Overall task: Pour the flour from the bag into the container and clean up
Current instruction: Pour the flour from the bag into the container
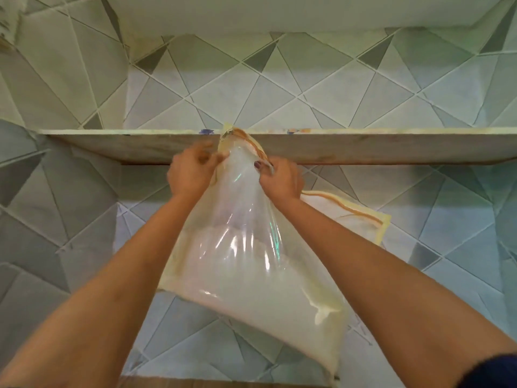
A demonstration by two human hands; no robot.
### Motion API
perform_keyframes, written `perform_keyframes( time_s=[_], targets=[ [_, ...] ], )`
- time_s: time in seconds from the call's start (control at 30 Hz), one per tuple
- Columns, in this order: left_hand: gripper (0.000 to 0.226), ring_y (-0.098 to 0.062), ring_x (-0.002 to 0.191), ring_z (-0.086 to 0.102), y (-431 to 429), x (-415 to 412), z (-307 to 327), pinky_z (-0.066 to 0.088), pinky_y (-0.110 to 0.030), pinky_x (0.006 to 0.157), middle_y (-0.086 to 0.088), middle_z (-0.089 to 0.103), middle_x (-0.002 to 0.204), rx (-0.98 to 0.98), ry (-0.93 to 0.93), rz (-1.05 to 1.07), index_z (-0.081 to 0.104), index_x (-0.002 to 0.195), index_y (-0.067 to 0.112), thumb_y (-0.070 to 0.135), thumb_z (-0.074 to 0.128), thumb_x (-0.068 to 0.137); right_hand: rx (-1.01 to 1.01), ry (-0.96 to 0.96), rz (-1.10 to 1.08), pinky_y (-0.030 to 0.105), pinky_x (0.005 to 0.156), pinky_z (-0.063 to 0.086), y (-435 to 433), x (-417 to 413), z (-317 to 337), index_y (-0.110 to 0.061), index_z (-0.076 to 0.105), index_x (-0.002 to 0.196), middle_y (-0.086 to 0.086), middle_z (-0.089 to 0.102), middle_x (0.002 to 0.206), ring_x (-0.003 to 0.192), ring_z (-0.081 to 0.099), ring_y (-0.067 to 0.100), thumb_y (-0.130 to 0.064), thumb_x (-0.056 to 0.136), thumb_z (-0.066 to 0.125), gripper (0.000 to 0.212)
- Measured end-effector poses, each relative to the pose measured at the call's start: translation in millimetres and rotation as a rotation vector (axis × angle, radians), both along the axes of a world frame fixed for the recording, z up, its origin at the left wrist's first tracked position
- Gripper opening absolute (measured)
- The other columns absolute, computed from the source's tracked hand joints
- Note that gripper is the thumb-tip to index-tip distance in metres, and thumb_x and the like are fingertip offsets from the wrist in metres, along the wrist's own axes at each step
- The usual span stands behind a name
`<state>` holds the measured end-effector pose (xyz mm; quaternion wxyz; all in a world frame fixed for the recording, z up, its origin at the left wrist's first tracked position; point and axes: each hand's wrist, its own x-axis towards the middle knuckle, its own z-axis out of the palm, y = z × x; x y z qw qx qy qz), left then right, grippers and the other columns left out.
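Observation:
A clear plastic bag (251,264), its lower half full of white flour, hangs in front of me at the centre of the view. My left hand (193,172) grips the bag's bunched neck from the left. My right hand (279,179) pinches the same neck from the right. A yellow cloth with orange stripes (355,214) lies behind and around the bag, and its corner sticks up above my hands. No container is in view.
A stone shelf slab (112,148) runs across the view just behind my hands. Walls with grey and white triangle tiles (335,88) surround the alcove. A wooden edge (223,383) shows at the bottom.

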<state>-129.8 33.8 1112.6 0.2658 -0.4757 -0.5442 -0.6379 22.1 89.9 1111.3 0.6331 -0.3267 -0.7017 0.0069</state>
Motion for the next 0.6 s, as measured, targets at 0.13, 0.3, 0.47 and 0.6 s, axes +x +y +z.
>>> perform_keyframes(
  time_s=[0.13,0.3,0.47,0.6],
  targets=[
    [0.061,-0.035,0.128,0.040,-15.9,-48.3,-71.2,0.024,-0.053,0.107,-0.016,0.053,0.134,0.005,-0.326,0.258,0.051,0.130,0.019,0.062,0.033,0.091,-0.008,0.049,-0.024,0.034,0.073,0.042,3.8,4.4,18.9,-0.006,0.068,0.094,0.019,0.067,0.098,0.095,0.060,0.038,-0.029,0.088,0.053,0.028],
    [0.074,-0.029,0.124,0.048,1.0,-61.9,-122.8,0.037,-0.047,0.108,-0.008,0.051,0.136,0.081,-0.991,-0.415,0.043,0.135,0.015,0.068,0.034,0.086,0.003,0.144,-0.018,0.033,0.072,0.045,4.7,14.7,28.1,-0.008,0.068,0.098,0.015,0.068,0.101,0.094,0.061,0.034,-0.028,0.087,0.054,0.027],
    [0.040,-0.019,0.081,0.062,6.1,-14.6,-121.0,0.054,-0.037,0.078,-0.007,0.064,0.092,0.323,-1.123,-0.812,0.059,0.109,0.006,0.041,0.043,0.097,-0.006,0.181,-0.043,0.034,0.074,0.045,6.7,21.2,23.9,-0.007,0.067,0.100,0.016,0.067,0.102,0.096,0.060,0.034,-0.030,0.088,0.053,0.029],
    [0.032,-0.010,0.062,0.054,9.8,9.1,-81.9,0.050,-0.019,0.057,-0.001,0.056,0.072,0.457,-0.955,-0.684,0.055,0.070,0.015,0.025,0.044,0.099,-0.026,0.313,-0.025,0.037,0.077,0.046,13.9,50.9,21.9,-0.007,0.067,0.100,0.017,0.068,0.103,0.099,0.060,0.036,-0.030,0.090,0.053,0.029]
  ],
)
